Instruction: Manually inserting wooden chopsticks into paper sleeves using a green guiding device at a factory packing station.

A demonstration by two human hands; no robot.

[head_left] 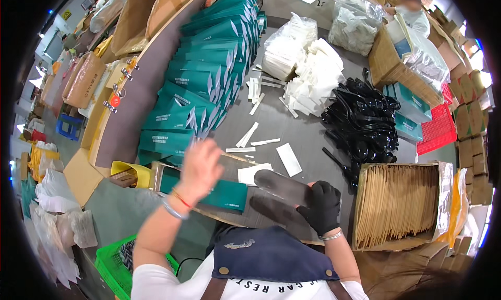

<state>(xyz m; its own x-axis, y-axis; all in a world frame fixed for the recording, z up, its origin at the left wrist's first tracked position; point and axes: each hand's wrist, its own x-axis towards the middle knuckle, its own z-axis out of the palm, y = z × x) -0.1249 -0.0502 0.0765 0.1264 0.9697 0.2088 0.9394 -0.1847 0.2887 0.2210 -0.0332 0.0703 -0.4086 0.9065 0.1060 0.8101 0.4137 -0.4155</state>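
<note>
My bare left hand (201, 167), smeared by motion, is over the near end of a long row of green printed paper sleeves (182, 93). Its finger shape is too blurred to read. Beneath it, a green sleeve (224, 195) lies flat at the table's near edge. In a black glove, my right hand (319, 208) is closed on a dark, round-ended utensil (279, 186), blurred and looking like a black plastic spoon. White paper napkins (289, 160) lie just beyond it. A pile of black plastic cutlery (365, 122) is to the right.
White packets (318, 73) are heaped at the table's far middle. An open carton of thin wooden sticks (396, 206) stands at the right, near a red basket (437, 128). A grey board (130, 107) walls the left side. A green crate (112, 261) sits lower left. Another person (415, 15) is at the far right.
</note>
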